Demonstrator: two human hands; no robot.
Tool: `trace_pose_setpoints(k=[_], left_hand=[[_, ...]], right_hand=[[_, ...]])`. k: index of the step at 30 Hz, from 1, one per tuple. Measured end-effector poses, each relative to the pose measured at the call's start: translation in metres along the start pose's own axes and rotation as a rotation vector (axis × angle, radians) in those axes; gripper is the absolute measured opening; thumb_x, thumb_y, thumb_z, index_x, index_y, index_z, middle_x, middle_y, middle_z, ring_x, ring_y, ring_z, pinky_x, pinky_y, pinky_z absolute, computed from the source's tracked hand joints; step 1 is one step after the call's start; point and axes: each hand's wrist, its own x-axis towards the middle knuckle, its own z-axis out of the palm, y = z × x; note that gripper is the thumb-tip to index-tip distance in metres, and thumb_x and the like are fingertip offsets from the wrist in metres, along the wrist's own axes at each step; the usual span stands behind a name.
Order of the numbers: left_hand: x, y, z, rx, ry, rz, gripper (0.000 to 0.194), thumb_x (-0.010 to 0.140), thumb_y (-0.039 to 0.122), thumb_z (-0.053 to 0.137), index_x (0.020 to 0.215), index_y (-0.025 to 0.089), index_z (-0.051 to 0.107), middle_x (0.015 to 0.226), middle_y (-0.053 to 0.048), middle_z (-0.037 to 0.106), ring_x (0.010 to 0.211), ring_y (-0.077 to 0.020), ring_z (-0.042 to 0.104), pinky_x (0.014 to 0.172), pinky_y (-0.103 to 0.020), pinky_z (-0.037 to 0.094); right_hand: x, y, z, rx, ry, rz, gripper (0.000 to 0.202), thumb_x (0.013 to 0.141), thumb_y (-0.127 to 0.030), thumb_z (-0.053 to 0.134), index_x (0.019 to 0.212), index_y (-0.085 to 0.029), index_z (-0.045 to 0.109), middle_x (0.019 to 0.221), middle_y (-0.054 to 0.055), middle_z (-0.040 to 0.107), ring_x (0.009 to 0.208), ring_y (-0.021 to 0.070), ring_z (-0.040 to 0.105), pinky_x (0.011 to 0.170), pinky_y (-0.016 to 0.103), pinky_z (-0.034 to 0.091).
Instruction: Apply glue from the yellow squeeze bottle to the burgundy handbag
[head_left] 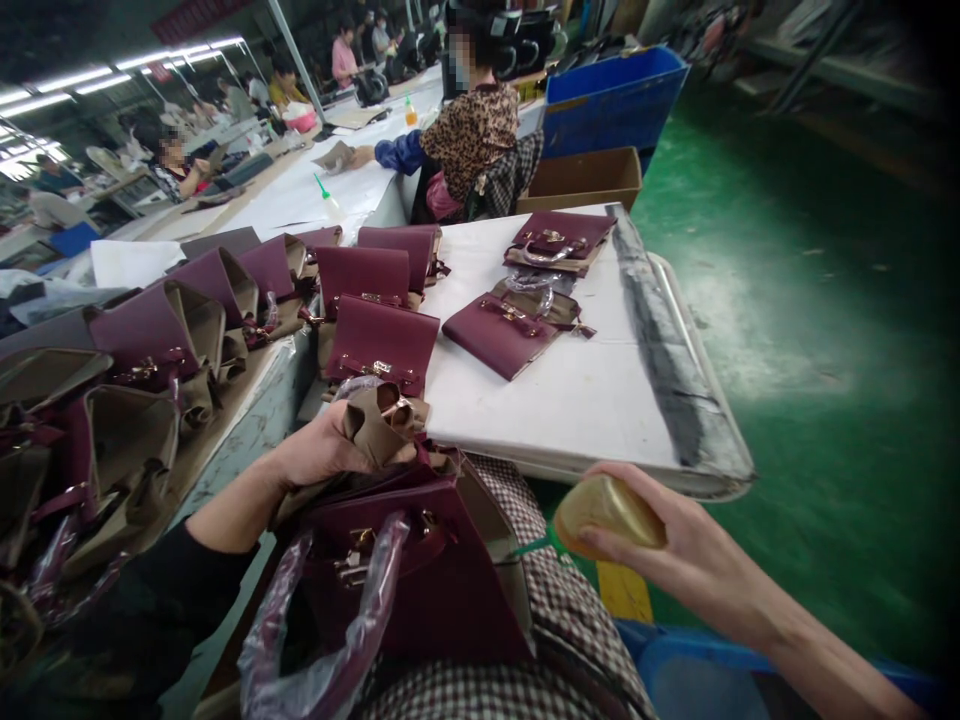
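Burgundy handbag (pixel 420 590) sits in the lap, on a checked cloth (pixel 570 620), with its gold clasp facing up and its handle (pixel 330 640) wrapped in clear plastic curling off toward the bottom edge. Left hand (pixel 322 450) comes in from the left, forearm in a black sleeve angled up across the bench edge, wrist bent down, fingers clenched around a folded tan flap (pixel 379 425) at the bag's top. Right hand (pixel 660 550) reaches in from the lower right, forearm bare, palm turned sideways, fingers wrapped around a small amber bottle (pixel 611 515); its green nozzle (pixel 536 545) points left at the bag's side, just beside it, can't tell if it touches.

On the white table (pixel 585 400) ahead lie more burgundy bags (pixel 499 330), flat or propped, and a long row of them (pixel 180 320) runs down the bench on the left. Further up, a person in a leopard-print top (pixel 472 130) sits at the bench, next to a blue bin (pixel 615 95) and a cardboard box (pixel 581 180). Green floor (pixel 825 300) on the right.
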Motion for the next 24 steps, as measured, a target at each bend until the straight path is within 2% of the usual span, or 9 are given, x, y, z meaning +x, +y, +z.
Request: trace_pose_setpoints(k=[2, 4, 6, 8, 10, 12, 15, 19, 24], left_hand=[[-0.006, 0.012, 0.009, 0.168, -0.072, 0.1, 0.027, 0.075, 0.02, 0.091, 0.098, 0.014, 0.079, 0.101, -0.009, 0.077, 0.089, -0.021, 0.071, 0.087, -0.032, 0.058], [-0.01, 0.015, 0.02, 0.359, -0.164, 0.257, 0.013, 0.082, 0.02, 0.086, 0.084, 0.015, 0.074, 0.094, -0.007, 0.074, 0.087, -0.0191, 0.068, 0.085, -0.03, 0.055], [-0.012, 0.009, 0.03, 0.475, -0.218, 0.373, 0.016, 0.088, 0.018, 0.081, 0.078, 0.016, 0.069, 0.093, -0.007, 0.072, 0.088, -0.0183, 0.067, 0.084, -0.028, 0.053], [-0.015, -0.002, 0.039, 0.495, -0.235, 0.401, 0.018, 0.091, 0.02, 0.078, 0.079, 0.016, 0.065, 0.093, -0.008, 0.071, 0.088, -0.0181, 0.067, 0.082, -0.027, 0.053], [-0.019, -0.013, 0.044, 0.484, -0.207, 0.402, 0.02, 0.094, 0.023, 0.077, 0.081, 0.017, 0.063, 0.094, -0.008, 0.07, 0.087, -0.0178, 0.067, 0.081, -0.026, 0.052], [-0.023, -0.02, 0.044, 0.469, -0.17, 0.403, 0.021, 0.096, 0.027, 0.074, 0.082, 0.017, 0.062, 0.095, -0.008, 0.071, 0.087, -0.0175, 0.067, 0.081, -0.026, 0.052], [-0.028, -0.025, 0.041, 0.441, -0.143, 0.392, 0.023, 0.097, 0.032, 0.074, 0.084, 0.018, 0.062, 0.096, -0.007, 0.071, 0.086, -0.0172, 0.066, 0.081, -0.026, 0.052], [-0.03, -0.027, 0.038, 0.429, -0.14, 0.381, 0.023, 0.096, 0.031, 0.075, 0.083, 0.018, 0.061, 0.096, -0.007, 0.071, 0.086, -0.0169, 0.066, 0.08, -0.026, 0.052], [-0.029, -0.03, 0.038, 0.445, -0.157, 0.384, 0.027, 0.097, 0.033, 0.074, 0.081, 0.017, 0.06, 0.093, -0.008, 0.071, 0.084, -0.0174, 0.067, 0.079, -0.026, 0.053]], right_hand=[[0.003, 0.006, -0.004, 0.037, 0.034, 0.058, 0.061, 0.084, -0.071, 0.075, 0.124, -0.026, 0.067, 0.093, 0.005, 0.079, 0.078, 0.0302, 0.075, 0.067, 0.042, 0.062], [0.004, 0.015, -0.008, 0.046, 0.075, 0.081, 0.06, 0.089, -0.072, 0.069, 0.125, -0.025, 0.066, 0.077, 0.002, 0.076, 0.063, 0.0274, 0.071, 0.054, 0.038, 0.059], [0.003, 0.025, -0.009, 0.048, 0.111, 0.092, 0.059, 0.092, -0.073, 0.065, 0.127, -0.024, 0.065, 0.067, -0.002, 0.071, 0.053, 0.0252, 0.067, 0.049, 0.037, 0.056], [0.002, 0.035, -0.006, 0.039, 0.14, 0.083, 0.061, 0.091, -0.072, 0.067, 0.128, -0.024, 0.064, 0.075, 0.0, 0.074, 0.059, 0.0261, 0.07, 0.055, 0.038, 0.06], [0.002, 0.043, 0.002, 0.021, 0.157, 0.058, 0.062, 0.089, -0.071, 0.072, 0.128, -0.024, 0.063, 0.095, 0.005, 0.079, 0.074, 0.0286, 0.076, 0.066, 0.041, 0.064], [0.004, 0.049, 0.013, 0.001, 0.162, 0.018, 0.062, 0.086, -0.069, 0.077, 0.127, -0.025, 0.064, 0.108, 0.007, 0.078, 0.088, 0.0312, 0.077, 0.079, 0.044, 0.065], [0.011, 0.053, 0.03, -0.027, 0.169, -0.062, 0.059, 0.086, -0.066, 0.079, 0.127, -0.026, 0.063, 0.116, 0.008, 0.076, 0.1, 0.0324, 0.075, 0.092, 0.048, 0.062], [0.021, 0.055, 0.045, -0.049, 0.149, -0.142, 0.054, 0.088, -0.061, 0.078, 0.127, -0.027, 0.063, 0.119, 0.009, 0.075, 0.104, 0.0324, 0.072, 0.095, 0.05, 0.059], [0.025, 0.055, 0.042, -0.047, 0.071, -0.118, 0.053, 0.09, -0.06, 0.078, 0.127, -0.026, 0.063, 0.116, 0.009, 0.075, 0.102, 0.0323, 0.073, 0.094, 0.05, 0.059]])
